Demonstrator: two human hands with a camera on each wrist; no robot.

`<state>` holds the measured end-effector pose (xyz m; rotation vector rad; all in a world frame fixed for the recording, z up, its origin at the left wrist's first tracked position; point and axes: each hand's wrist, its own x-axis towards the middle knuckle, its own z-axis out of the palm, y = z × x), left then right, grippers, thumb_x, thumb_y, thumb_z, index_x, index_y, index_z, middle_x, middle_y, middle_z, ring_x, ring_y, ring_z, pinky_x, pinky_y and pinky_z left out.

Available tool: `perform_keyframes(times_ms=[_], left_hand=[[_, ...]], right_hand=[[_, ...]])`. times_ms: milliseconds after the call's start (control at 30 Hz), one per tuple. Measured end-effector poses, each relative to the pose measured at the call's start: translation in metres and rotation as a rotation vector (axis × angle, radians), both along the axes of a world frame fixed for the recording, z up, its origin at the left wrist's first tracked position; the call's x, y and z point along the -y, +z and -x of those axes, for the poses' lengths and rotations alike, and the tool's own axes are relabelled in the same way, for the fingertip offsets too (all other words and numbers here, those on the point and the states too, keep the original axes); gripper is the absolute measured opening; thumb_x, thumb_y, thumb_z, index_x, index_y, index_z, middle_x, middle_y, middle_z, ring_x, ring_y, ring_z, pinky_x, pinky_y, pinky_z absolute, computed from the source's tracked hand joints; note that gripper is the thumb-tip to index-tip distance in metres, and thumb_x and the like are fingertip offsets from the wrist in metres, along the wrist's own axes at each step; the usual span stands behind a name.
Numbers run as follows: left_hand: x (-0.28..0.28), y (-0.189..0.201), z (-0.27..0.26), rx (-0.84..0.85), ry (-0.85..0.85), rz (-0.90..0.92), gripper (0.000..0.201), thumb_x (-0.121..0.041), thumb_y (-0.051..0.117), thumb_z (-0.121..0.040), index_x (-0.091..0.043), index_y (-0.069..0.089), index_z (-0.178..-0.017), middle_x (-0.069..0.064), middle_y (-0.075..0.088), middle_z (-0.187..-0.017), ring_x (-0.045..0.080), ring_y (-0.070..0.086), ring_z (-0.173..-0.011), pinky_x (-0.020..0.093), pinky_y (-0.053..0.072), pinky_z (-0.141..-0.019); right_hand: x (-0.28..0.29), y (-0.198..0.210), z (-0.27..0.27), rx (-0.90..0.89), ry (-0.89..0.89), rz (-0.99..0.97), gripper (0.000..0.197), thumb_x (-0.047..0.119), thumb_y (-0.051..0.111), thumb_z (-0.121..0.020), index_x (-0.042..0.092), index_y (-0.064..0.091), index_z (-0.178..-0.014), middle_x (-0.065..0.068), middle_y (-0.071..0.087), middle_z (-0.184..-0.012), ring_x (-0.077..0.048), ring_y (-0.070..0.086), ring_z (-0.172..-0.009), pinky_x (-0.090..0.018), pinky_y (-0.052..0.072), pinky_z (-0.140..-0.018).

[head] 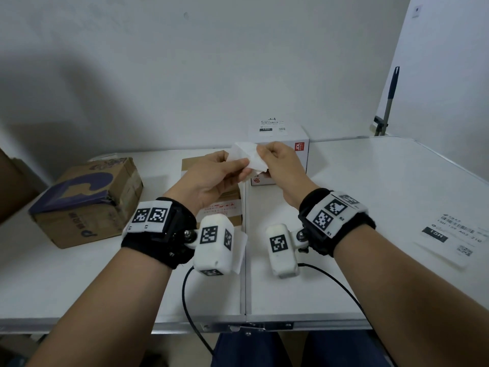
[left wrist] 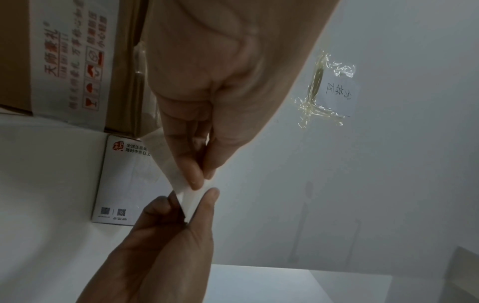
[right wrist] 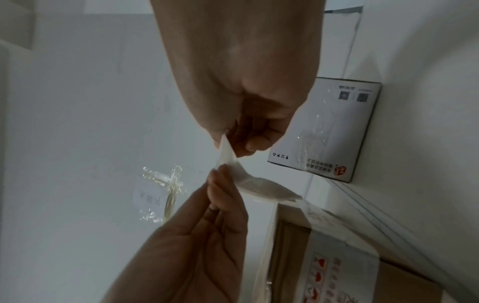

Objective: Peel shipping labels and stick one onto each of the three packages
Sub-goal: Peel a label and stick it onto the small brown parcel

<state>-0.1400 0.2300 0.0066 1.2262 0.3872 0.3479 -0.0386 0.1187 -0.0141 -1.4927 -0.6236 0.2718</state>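
White tabletop (head: pixel 370 181) fills lower frame w/ three packages: purple-printed carton (head: pixel 87 202) at left, brown box (head: pixel 227 207) at centre under the hands, white box (head: pixel 280 144) behind, already labelled on top. Spare label (head: pixel 449 234) lies at right. Left hand (head: pixel 211 178) and right hand (head: pixel 277 162) both pinch one white label sheet (head: pixel 248 157) at centre, splitting label from backing. Better peel slowly, low angle, fingers only on the edge, so glue stays clean.

Three packages (head: pixel 87 202) (head: pixel 227 205) (head: pixel 280 154), three labels (head: pixel 272 127) (head: pixel 246 161) (head: pixel 455 234), two hands (head: pixel 211 178) (head: pixel 280 162)
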Motion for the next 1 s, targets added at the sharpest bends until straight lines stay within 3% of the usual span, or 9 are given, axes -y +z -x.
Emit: perform_keyframes(times_ms=[133, 200, 333, 500, 600, 700, 833, 1000], left_hand=[[-0.006, -0.002, 0.01, -0.034, -0.07, -0.014, 0.018, 0.003, 0.064, -0.085, -0.006, 0.056, -0.099, 0.011, 0.066, -0.087, 0.011, 0.063, -0.063, 0.017, 0.057, -0.064], [-0.009, -0.001, 0.016, -0.048, -0.086, -0.041, 0.011, 0.002, 0.062, -0.087, -0.005, 0.059, -0.095, 0.008, 0.065, -0.081, 0.01, 0.059, -0.061, 0.015, 0.055, -0.062], [-0.021, 0.002, 0.03, -0.098, -0.084, -0.129, 0.011, 0.0, 0.06, -0.088, -0.009, 0.065, -0.092, 0.003, 0.063, -0.072, 0.007, 0.054, -0.056, 0.012, 0.051, -0.055], [-0.046, 0.004, 0.045, -0.093, 0.025, -0.093, 0.015, -0.002, 0.061, -0.088, -0.014, 0.061, -0.097, 0.002, 0.062, -0.082, 0.009, 0.054, -0.059, 0.016, 0.051, -0.054], [-0.051, 0.003, 0.049, -0.062, 0.103, -0.147, 0.023, -0.002, 0.055, -0.092, -0.02, 0.061, -0.103, 0.0, 0.062, -0.079, 0.011, 0.054, -0.06, 0.02, 0.053, -0.058], [-0.049, 0.001, 0.048, -0.076, 0.186, -0.306, 0.026, -0.001, 0.048, -0.093, -0.017, 0.067, -0.088, 0.0, 0.064, -0.074, 0.012, 0.059, -0.06, 0.02, 0.052, -0.055], [-0.052, -0.001, 0.047, -0.074, 0.321, -0.507, 0.036, 0.007, 0.04, -0.088, -0.012, 0.067, -0.075, 0.011, 0.071, -0.098, 0.017, 0.061, -0.069, 0.024, 0.056, -0.065], [-0.06, -0.003, 0.046, -0.059, 0.385, -0.597, 0.035, 0.004, 0.043, -0.092, -0.013, 0.069, -0.077, 0.016, 0.068, -0.111, 0.015, 0.059, -0.071, 0.026, 0.056, -0.067]], right_hand=[[0.006, -0.001, 0.0, -0.105, 0.038, -0.031, 0.018, 0.022, 0.054, -0.097, 0.015, 0.058, -0.08, 0.0, 0.059, -0.078, -0.012, 0.051, -0.061, -0.022, 0.045, -0.058], [0.007, -0.003, 0.001, -0.129, 0.066, -0.039, 0.019, 0.021, 0.054, -0.096, 0.015, 0.058, -0.079, 0.0, 0.057, -0.074, -0.011, 0.047, -0.056, -0.022, 0.043, -0.057], [0.009, -0.007, -0.002, -0.251, 0.087, -0.09, 0.019, 0.018, 0.054, -0.096, 0.012, 0.059, -0.08, -0.002, 0.053, -0.068, -0.01, 0.043, -0.053, -0.021, 0.041, -0.053], [0.016, -0.008, -0.009, -0.561, 0.061, -0.238, 0.011, 0.013, 0.057, -0.095, 0.008, 0.06, -0.086, -0.003, 0.05, -0.071, -0.009, 0.041, -0.054, -0.016, 0.039, -0.046], [0.012, -0.009, -0.004, -0.558, 0.047, -0.213, 0.011, 0.014, 0.057, -0.095, 0.007, 0.061, -0.088, -0.004, 0.053, -0.074, -0.01, 0.047, -0.057, -0.016, 0.042, -0.046], [0.005, -0.007, 0.003, -0.437, 0.015, -0.13, 0.013, 0.017, 0.054, -0.097, 0.009, 0.058, -0.088, -0.005, 0.061, -0.085, -0.012, 0.059, -0.068, -0.016, 0.046, -0.049], [-0.001, 0.0, 0.009, -0.475, 0.011, -0.123, 0.016, 0.018, 0.051, -0.098, 0.009, 0.056, -0.086, -0.006, 0.06, -0.086, -0.013, 0.057, -0.065, -0.013, 0.045, -0.044], [-0.006, 0.006, 0.018, -0.627, 0.109, -0.214, 0.016, 0.011, 0.043, -0.101, -0.003, 0.05, -0.104, -0.015, 0.06, -0.094, -0.027, 0.064, -0.076, -0.02, 0.056, -0.048]])
